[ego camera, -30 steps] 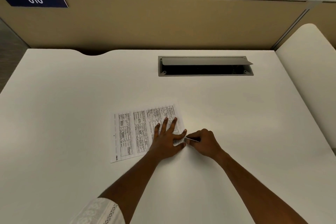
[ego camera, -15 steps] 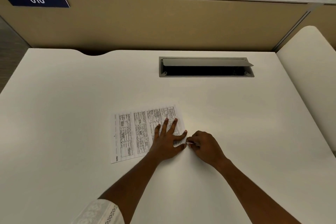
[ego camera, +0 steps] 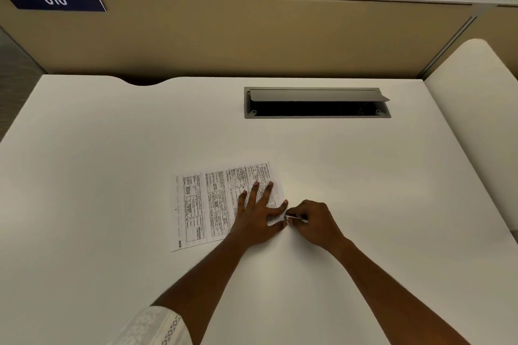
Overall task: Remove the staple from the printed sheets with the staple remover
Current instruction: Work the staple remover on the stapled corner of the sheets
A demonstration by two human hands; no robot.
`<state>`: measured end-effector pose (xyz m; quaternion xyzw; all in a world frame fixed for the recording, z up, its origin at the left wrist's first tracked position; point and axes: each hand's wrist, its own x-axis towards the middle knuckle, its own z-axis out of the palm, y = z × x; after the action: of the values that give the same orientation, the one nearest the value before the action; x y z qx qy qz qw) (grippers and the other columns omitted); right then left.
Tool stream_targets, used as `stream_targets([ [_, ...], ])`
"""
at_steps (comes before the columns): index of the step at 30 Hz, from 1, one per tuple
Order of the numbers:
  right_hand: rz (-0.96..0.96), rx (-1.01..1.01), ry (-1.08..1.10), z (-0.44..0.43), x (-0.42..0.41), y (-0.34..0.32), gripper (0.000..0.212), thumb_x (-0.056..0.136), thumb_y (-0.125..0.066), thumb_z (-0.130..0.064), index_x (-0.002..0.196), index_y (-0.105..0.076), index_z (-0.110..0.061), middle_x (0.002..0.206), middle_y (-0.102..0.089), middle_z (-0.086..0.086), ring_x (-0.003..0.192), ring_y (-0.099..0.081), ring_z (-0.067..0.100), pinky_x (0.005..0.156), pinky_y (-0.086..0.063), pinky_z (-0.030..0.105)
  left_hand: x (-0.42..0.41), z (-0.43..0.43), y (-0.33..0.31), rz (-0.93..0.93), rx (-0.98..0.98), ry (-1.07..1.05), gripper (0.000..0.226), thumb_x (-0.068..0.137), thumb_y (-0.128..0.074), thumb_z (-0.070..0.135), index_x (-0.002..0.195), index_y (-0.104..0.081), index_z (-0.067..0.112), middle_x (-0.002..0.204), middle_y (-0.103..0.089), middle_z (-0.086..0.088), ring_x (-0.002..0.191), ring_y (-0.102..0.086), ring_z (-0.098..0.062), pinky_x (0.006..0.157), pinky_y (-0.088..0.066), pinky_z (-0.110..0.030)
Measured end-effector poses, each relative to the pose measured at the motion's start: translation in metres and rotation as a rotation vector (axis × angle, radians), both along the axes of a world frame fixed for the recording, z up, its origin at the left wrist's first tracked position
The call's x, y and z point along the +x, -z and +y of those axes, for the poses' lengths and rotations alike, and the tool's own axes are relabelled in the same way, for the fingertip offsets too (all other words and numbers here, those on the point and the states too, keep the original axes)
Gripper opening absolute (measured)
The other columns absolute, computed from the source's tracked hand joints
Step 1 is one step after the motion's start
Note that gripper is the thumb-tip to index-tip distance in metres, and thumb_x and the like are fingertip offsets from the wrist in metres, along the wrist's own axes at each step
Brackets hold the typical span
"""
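The printed sheets [ego camera: 213,204] lie flat on the white desk [ego camera: 112,176], turned sideways, with dense tables of text. My left hand [ego camera: 258,216] presses on their right part with fingers spread and straight. My right hand [ego camera: 314,221] is curled just right of the sheets' near right corner and pinches a thin metal staple remover [ego camera: 294,216]. Its tip points left and meets the paper edge between my left thumb and forefinger. The staple itself is too small to make out.
A grey cable slot [ego camera: 316,103] with its flap raised is set in the desk's far right part. A beige partition [ego camera: 252,36] with a "010" label [ego camera: 56,0] closes the back. A second white desk [ego camera: 476,109] adjoins on the right.
My right hand has shifted slightly left with the staple remover, whose tip is now closer to the paper corner. My left hand stays pressed on the sheets.
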<state>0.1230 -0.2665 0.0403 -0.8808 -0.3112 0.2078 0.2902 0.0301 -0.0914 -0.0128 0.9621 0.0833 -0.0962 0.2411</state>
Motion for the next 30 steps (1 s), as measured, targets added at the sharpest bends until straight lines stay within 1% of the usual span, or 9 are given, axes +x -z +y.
stream_targets([
  [4, 0.082, -0.035, 0.017, 0.004, 0.006, -0.002, 0.013, 0.087, -0.077, -0.022, 0.098, -0.082, -0.021, 0.091, -0.079, 0.002, 0.077, -0.062, 0.006, 0.068, -0.038, 0.005, 0.000, 0.000, 0.002, 0.001, -0.003, -0.001, 0.056, 0.095, -0.048, 0.068, 0.149, -0.039, 0.054, 0.173, 0.007, 0.003, 0.158, 0.018, -0.030, 0.123, 0.011, -0.055],
  [8, 0.112, -0.046, 0.023, 0.006, 0.007, -0.007, 0.015, 0.085, -0.078, -0.019, 0.100, -0.082, -0.018, 0.095, -0.080, 0.002, 0.075, -0.061, -0.001, 0.066, -0.037, 0.001, 0.001, 0.001, 0.002, 0.008, -0.020, 0.002, 0.056, 0.096, -0.047, 0.067, 0.149, -0.038, 0.054, 0.173, 0.008, 0.003, 0.157, 0.020, -0.029, 0.122, 0.012, -0.055],
  [10, 0.132, -0.022, 0.062, 0.006, 0.006, -0.006, 0.014, 0.084, -0.080, -0.018, 0.098, -0.083, -0.017, 0.094, -0.080, 0.003, 0.075, -0.063, -0.004, 0.066, -0.039, 0.001, 0.001, 0.001, 0.001, 0.008, -0.022, 0.000, 0.056, 0.096, -0.047, 0.067, 0.149, -0.038, 0.054, 0.173, 0.008, 0.003, 0.157, 0.020, -0.029, 0.122, 0.012, -0.055],
  [12, 0.150, 0.002, 0.098, 0.005, 0.005, -0.005, 0.014, 0.084, -0.080, -0.019, 0.097, -0.083, -0.015, 0.096, -0.080, 0.002, 0.084, -0.070, 0.005, 0.071, -0.042, 0.003, 0.001, 0.001, 0.001, 0.011, -0.013, 0.005, 0.056, 0.096, -0.047, 0.067, 0.150, -0.037, 0.055, 0.173, 0.008, 0.002, 0.157, 0.021, -0.029, 0.122, 0.012, -0.055],
  [15, 0.199, 0.017, 0.132, 0.006, 0.004, -0.007, 0.016, 0.084, -0.081, -0.021, 0.098, -0.082, -0.014, 0.098, -0.080, 0.002, 0.092, -0.073, 0.011, 0.081, -0.053, 0.017, 0.000, 0.001, 0.000, 0.020, -0.008, 0.015, 0.057, 0.096, -0.046, 0.067, 0.151, -0.036, 0.054, 0.173, 0.010, 0.002, 0.157, 0.022, -0.030, 0.122, 0.012, -0.056],
  [21, 0.353, 0.044, 0.209, 0.004, 0.006, -0.008, 0.011, 0.084, -0.081, -0.028, 0.090, -0.083, -0.020, 0.070, -0.075, -0.015, 0.063, -0.064, -0.005, 0.062, -0.045, 0.011, 0.001, 0.001, 0.002, 0.021, 0.003, 0.009, 0.057, 0.096, -0.046, 0.068, 0.150, -0.036, 0.055, 0.173, 0.009, 0.002, 0.157, 0.021, -0.030, 0.122, 0.011, -0.056],
  [24, 0.449, 0.130, 0.298, 0.001, 0.009, -0.010, 0.007, 0.086, -0.079, -0.023, 0.091, -0.083, -0.019, 0.077, -0.077, -0.007, 0.070, -0.067, 0.004, 0.069, -0.051, 0.022, 0.001, 0.001, 0.002, 0.026, 0.007, 0.010, 0.057, 0.095, -0.046, 0.068, 0.150, -0.037, 0.054, 0.173, 0.008, 0.002, 0.157, 0.020, -0.031, 0.122, 0.010, -0.058],
  [28, 0.176, 0.044, 0.163, -0.002, 0.003, -0.006, 0.011, 0.083, -0.082, -0.024, 0.092, -0.082, -0.017, 0.088, -0.079, -0.003, 0.075, -0.068, -0.003, 0.070, -0.050, 0.009, 0.002, 0.002, 0.003, 0.027, -0.002, 0.021, 0.058, 0.095, -0.047, 0.067, 0.151, -0.035, 0.055, 0.173, 0.010, 0.002, 0.157, 0.021, -0.031, 0.122, 0.011, -0.058],
  [30, 0.056, 0.038, 0.063, -0.005, -0.003, -0.003, 0.012, 0.085, -0.078, -0.014, 0.097, -0.081, -0.014, 0.090, -0.077, 0.003, 0.081, -0.069, 0.010, 0.075, -0.056, 0.024, 0.002, 0.004, 0.003, 0.039, 0.000, 0.032, 0.058, 0.097, -0.046, 0.066, 0.152, -0.033, 0.055, 0.173, 0.011, 0.002, 0.156, 0.022, -0.032, 0.122, 0.011, -0.058],
])
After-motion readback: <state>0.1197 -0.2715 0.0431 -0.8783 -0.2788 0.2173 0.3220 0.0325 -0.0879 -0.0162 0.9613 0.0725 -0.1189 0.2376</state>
